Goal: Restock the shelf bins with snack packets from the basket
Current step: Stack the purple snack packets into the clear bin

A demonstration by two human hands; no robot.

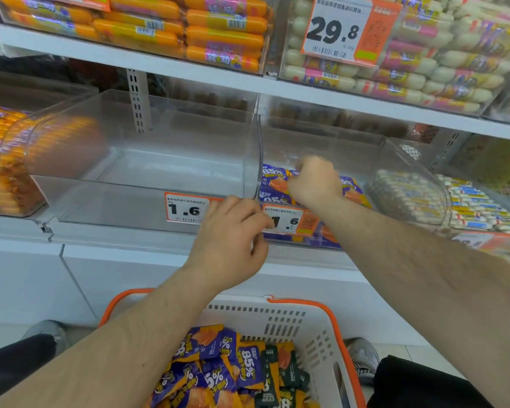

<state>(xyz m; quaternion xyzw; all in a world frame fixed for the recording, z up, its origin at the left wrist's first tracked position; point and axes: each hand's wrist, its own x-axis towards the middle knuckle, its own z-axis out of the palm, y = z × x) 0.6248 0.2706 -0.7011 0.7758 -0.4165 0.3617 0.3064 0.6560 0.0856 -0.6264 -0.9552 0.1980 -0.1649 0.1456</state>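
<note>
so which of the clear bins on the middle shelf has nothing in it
The wide clear bin left of centre, with a 1.6 tag; its floor is bare. The bin the right hand reaches into holds purple packets.

Head view, downward, near shelf (pixel 159 240)
</note>
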